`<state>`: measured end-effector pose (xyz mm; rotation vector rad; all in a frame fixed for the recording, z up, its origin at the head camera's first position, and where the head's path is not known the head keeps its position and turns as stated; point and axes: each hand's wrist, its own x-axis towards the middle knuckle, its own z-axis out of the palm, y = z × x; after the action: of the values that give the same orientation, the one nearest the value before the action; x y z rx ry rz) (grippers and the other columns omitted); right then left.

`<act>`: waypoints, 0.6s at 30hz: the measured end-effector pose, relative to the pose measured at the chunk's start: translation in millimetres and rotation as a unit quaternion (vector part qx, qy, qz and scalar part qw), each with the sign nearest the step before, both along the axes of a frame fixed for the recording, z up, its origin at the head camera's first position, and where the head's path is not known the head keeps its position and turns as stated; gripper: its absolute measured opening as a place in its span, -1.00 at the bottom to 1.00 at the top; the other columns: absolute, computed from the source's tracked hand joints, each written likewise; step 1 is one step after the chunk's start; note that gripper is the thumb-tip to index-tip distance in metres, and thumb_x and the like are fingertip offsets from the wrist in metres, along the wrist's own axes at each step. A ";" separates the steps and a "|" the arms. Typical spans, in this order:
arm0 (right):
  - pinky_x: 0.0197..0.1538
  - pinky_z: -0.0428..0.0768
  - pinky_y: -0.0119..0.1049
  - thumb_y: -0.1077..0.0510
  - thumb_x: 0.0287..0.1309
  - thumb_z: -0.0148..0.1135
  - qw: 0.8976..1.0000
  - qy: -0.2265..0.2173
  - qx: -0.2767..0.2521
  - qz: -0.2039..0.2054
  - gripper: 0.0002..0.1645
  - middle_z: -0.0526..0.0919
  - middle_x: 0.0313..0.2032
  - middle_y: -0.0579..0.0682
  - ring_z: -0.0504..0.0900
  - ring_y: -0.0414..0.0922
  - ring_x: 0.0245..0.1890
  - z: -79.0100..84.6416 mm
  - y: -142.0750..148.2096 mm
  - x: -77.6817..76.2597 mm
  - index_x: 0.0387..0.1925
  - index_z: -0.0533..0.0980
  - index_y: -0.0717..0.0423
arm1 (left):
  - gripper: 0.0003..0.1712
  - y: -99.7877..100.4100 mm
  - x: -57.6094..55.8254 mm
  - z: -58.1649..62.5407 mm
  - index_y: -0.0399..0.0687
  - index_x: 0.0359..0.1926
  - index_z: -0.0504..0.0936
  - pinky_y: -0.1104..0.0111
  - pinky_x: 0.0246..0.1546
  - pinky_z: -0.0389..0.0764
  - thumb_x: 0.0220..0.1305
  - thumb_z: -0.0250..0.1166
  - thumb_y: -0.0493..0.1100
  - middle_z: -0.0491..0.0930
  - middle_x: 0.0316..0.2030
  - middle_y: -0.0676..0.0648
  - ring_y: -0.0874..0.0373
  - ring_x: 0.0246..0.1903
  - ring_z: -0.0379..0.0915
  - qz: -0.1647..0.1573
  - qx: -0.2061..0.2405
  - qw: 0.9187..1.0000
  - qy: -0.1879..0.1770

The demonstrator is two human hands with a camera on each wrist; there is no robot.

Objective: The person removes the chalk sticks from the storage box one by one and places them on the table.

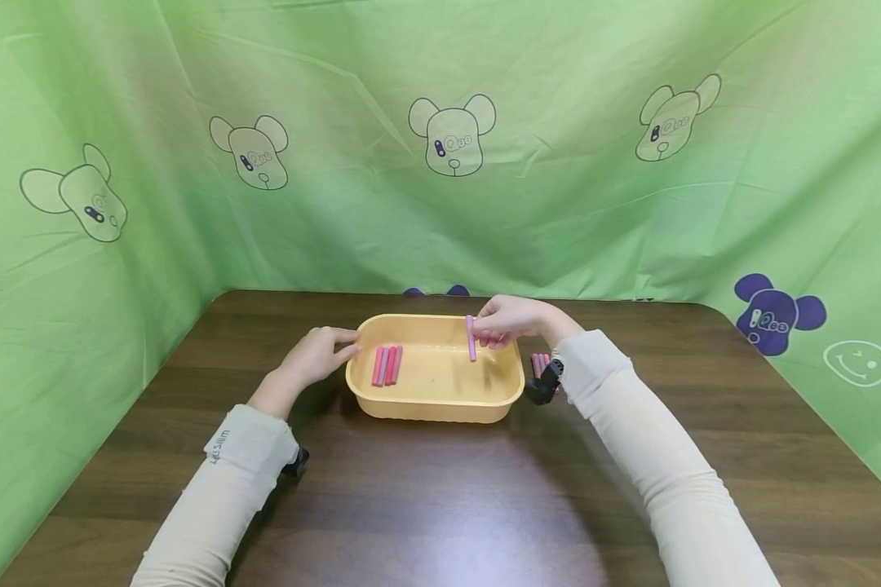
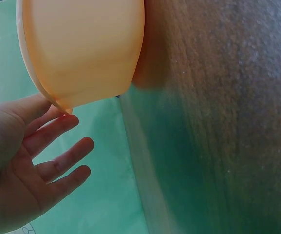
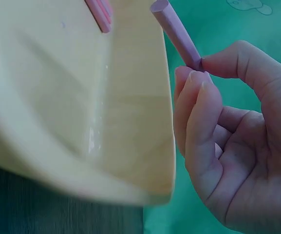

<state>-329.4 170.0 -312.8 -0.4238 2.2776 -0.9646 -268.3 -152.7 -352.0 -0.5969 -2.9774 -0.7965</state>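
A yellow plastic basin (image 1: pixel 433 412) sits on the table. My left hand (image 1: pixel 316 355) pinches its left rim between thumb and index finger, the other fingers spread apart in the left wrist view. Over the right part of the basin, my right hand (image 1: pixel 512 319) holds a purple chalk stick (image 3: pixel 178 36) by one end, between the thumb and fingertips. Several pink and purple chalk sticks (image 1: pixel 387 366) lie side by side on the basin floor near its left end.
More pink and purple chalk sticks (image 1: pixel 539 364) lie on the table just right of the basin, partly hidden by the right wrist and its black camera (image 1: pixel 545 383). Behind the dark wooden table (image 1: pixel 382 497) hangs a green printed curtain (image 1: pixel 352 220).
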 end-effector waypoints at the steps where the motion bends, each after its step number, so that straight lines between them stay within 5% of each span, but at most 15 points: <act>1: -0.46 0.52 -0.51 0.13 0.16 0.04 1.000 0.000 -0.001 -0.001 -0.72 0.54 -0.60 -0.12 0.47 -0.31 -0.60 0.3 2.7 0.7 -0.35 0.52 0.31 | -0.56 0.1 0.1 0.1 -0.31 0.15 0.49 0.06 0.18 0.44 0.31 0.16 -0.16 0.51 0.11 -0.28 -0.14 0.17 0.41 0.000 0.000 1.000 0.000; 18: -0.39 0.59 -0.47 0.18 0.22 0.02 0.999 -0.008 -0.030 -0.022 -0.77 0.55 -0.57 -0.09 0.50 -0.31 -0.57 -1.4 50.6 12.8 -0.39 0.49 0.28 | -0.55 -0.8 0.3 0.2 -0.28 0.16 0.48 0.06 0.18 0.45 0.32 0.15 -0.14 0.51 0.12 -0.26 -0.13 0.18 0.40 0.003 -0.002 1.000 -0.005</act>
<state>-316.6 220.6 -314.3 -0.3910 2.2559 -1.0575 -268.0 -153.5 -351.8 -0.5861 -2.9890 -0.7958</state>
